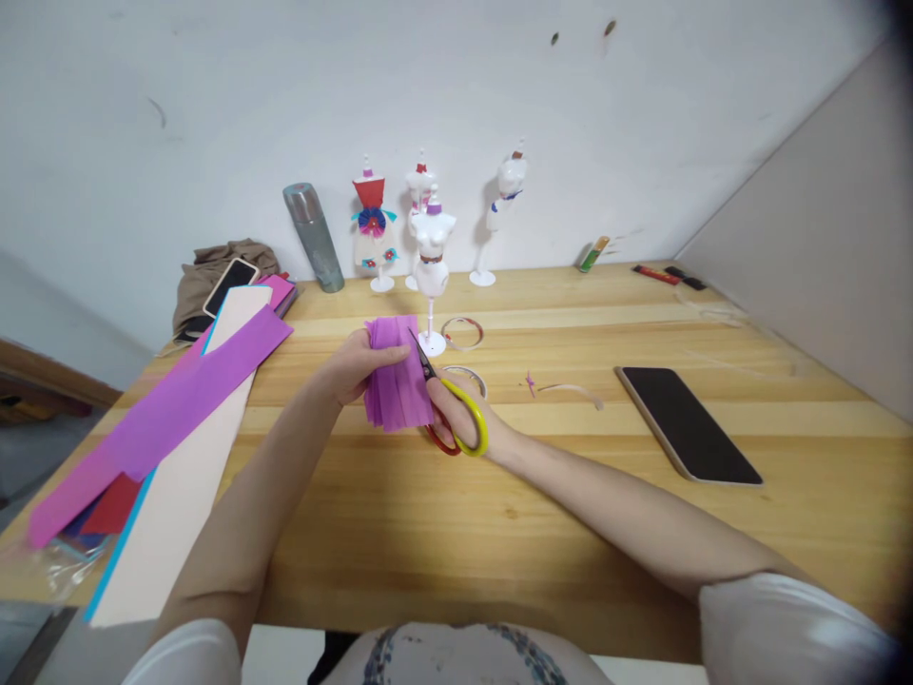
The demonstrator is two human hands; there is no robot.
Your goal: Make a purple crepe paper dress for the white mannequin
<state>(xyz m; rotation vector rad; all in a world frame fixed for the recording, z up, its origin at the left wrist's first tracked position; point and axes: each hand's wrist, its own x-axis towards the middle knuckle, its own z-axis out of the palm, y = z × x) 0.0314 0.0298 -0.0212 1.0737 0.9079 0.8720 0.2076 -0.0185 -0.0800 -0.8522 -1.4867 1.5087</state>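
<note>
My left hand (357, 366) grips the left side of a pleated purple piece of crepe paper (399, 390), thumb on top. In my right hand (456, 404) are scissors (476, 440) with one yellow and one red handle loop. Their dark blades point up and left at the right edge of the purple paper; whether paper lies between them I cannot tell. Just behind the paper stands a white mini mannequin (432, 271) with a purple neck band and a brown waist band. Rings of thin ribbon (463, 333) lie to its right, one partly hidden by my right hand.
Several dressed mini mannequins (373, 228) and a grey bottle (314, 238) stand by the wall. Long purple and cream strips (192, 400) cover the table's left side. A large phone (689, 423) lies at right, a glue stick (593, 255) and a red marker-like item (656, 275) behind it.
</note>
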